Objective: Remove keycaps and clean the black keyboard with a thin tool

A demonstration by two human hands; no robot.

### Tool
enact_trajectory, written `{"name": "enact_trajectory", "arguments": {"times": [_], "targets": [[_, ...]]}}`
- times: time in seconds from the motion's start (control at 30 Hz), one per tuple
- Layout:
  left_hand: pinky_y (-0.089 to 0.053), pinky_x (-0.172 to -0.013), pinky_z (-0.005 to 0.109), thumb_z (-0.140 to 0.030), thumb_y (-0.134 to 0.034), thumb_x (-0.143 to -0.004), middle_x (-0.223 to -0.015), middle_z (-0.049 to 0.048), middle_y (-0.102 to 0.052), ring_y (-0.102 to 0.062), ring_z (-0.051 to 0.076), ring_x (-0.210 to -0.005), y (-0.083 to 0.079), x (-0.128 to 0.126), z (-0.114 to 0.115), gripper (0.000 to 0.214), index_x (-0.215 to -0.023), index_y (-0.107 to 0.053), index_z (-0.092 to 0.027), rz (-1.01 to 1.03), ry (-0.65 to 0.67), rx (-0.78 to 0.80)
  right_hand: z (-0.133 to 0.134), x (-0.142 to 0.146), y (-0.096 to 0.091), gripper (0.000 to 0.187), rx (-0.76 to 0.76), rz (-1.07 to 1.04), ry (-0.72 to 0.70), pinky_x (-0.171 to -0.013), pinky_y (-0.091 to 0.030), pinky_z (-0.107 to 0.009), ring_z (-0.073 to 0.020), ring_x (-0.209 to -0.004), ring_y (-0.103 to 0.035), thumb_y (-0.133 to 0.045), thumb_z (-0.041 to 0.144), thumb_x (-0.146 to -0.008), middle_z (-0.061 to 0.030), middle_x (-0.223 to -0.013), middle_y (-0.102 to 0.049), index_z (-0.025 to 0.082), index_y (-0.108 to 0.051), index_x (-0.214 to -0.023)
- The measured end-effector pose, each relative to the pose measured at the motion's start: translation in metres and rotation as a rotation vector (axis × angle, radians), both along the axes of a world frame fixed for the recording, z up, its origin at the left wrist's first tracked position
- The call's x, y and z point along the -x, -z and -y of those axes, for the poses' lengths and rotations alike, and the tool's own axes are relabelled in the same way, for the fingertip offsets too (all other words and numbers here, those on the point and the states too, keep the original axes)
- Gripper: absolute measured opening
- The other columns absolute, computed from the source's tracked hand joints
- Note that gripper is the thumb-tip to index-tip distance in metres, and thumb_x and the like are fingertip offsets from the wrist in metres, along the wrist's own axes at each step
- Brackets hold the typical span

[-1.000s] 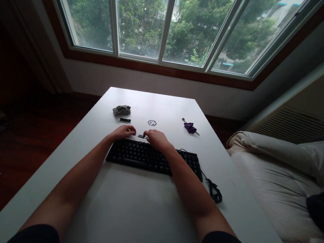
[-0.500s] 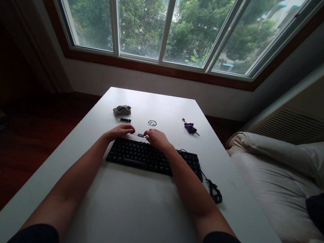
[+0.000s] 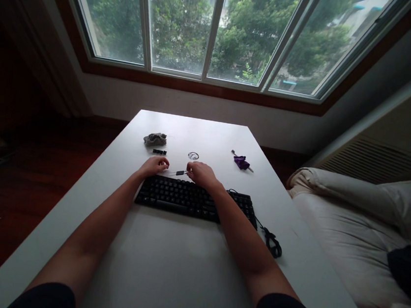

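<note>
Past the far edge of the black keyboard [image 3: 181, 198], both of my hands hover close together above the white table. My right hand [image 3: 203, 174] is closed on a small wire keycap puller [image 3: 180, 173], whose dark body and thin wires point left. To its left, my left hand [image 3: 155, 166] has curled fingers just short of the wire ends. Whatever lies between those fingertips is too small and dark to make out. Several black keycaps [image 3: 159, 152] sit in a row beyond my left hand.
A crumpled grey cloth [image 3: 155, 139] lies at the far left of the table [image 3: 163, 268]. A thin ring-shaped item [image 3: 193, 156] is near the middle, and a purple cloth on a stick-like brush [image 3: 241, 162] lies right. The keyboard's bundled cable [image 3: 272, 243] rests at right.
My left hand has drawn slightly left, off the puller's wires, and the dark bit at its fingertips shows less. My right hand has shifted a little right, tilting the puller.
</note>
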State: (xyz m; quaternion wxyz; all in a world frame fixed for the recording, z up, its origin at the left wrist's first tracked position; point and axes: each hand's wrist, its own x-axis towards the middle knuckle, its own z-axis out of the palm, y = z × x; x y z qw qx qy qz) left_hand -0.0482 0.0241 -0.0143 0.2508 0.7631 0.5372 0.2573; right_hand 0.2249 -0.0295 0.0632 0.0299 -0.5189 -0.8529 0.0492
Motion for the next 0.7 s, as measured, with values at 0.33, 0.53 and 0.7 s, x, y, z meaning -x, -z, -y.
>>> {"name": "enact_trajectory", "arguments": {"times": [0.33, 0.53, 0.7], "targets": [[-0.048, -0.073, 0.032, -0.045, -0.066, -0.078, -0.088, 0.0038, -0.074, -0.063, 0.021, -0.079, -0.005, -0.002, 0.003, 0.036, -0.103, -0.077, -0.022, 0.009, 0.036, 0.051, 0.002, 0.004, -0.005, 0.02, -0.068, -0.106, 0.071, -0.076, -0.042, -0.028, -0.022, -0.101, -0.066, -0.058, 0.031, -0.097, -0.0065, -0.113, -0.073, 0.025, -0.067, -0.114], [-0.048, -0.075, 0.032, -0.042, -0.066, -0.077, -0.091, 0.0042, -0.075, -0.064, 0.021, -0.08, -0.006, -0.004, 0.005, 0.04, -0.109, -0.074, -0.021, 0.044, 0.05, 0.078, 0.004, 0.008, -0.007, 0.021, -0.084, -0.136, 0.093, -0.078, -0.044, -0.028, -0.0216, -0.101, -0.066, -0.056, 0.031, -0.098, -0.0065, -0.115, -0.072, 0.025, -0.067, -0.115], [-0.05, -0.076, 0.031, -0.04, -0.065, -0.077, -0.091, 0.0041, -0.075, -0.065, 0.021, -0.08, -0.003, -0.003, 0.004, 0.039, -0.111, -0.074, -0.02, 0.064, 0.055, 0.084, 0.005, 0.011, -0.003, 0.022, -0.093, -0.15, 0.087, -0.078, -0.044, -0.029, -0.022, -0.099, -0.066, -0.057, 0.031, -0.097, -0.0065, -0.111, -0.073, 0.025, -0.066, -0.117]]}}
